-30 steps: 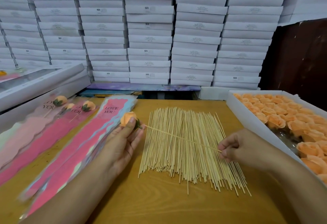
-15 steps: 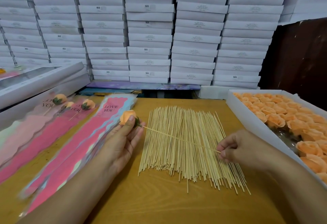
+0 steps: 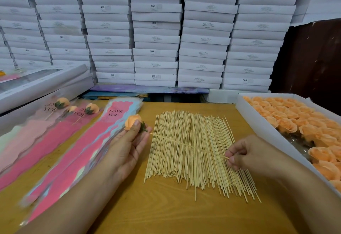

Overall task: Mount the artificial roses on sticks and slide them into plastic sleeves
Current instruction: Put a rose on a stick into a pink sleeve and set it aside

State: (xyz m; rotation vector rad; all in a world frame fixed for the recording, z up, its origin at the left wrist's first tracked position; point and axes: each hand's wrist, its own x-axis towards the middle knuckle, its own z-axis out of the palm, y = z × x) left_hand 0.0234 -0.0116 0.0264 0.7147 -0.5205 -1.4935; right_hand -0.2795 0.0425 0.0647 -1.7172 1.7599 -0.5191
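Out beyond the left hand (image 3: 127, 148) on its outer side lie the plastic sleeves (image 3: 77, 152), pink with "LOVE YOU" printed near the top, and further out three finished roses (image 3: 92, 108) already sit sleeved. The left hand's grip is closed around one orange rose (image 3: 133, 121): palm turned up, thumb pressed on the petals, fingers cupped under the green base. From that base a single stick (image 3: 188, 146) runs across, above the loose pile of sticks (image 3: 195, 152) on the worktop (image 3: 166, 213), to the right hand (image 3: 256, 155), whose grip is a tight pinch on the stick's far end between thumb and forefinger, other fingers curled, knuckles up. Past the right hand stands the tray of roses (image 3: 262, 123), nearly full.

I judge the mounting step to be under way. The risks: the thin stick could bow or snap if pushed off-axis; it could pierce sideways through the soft petals; the thumb could crush the bloom. How deep the tip has seated cannot be told.
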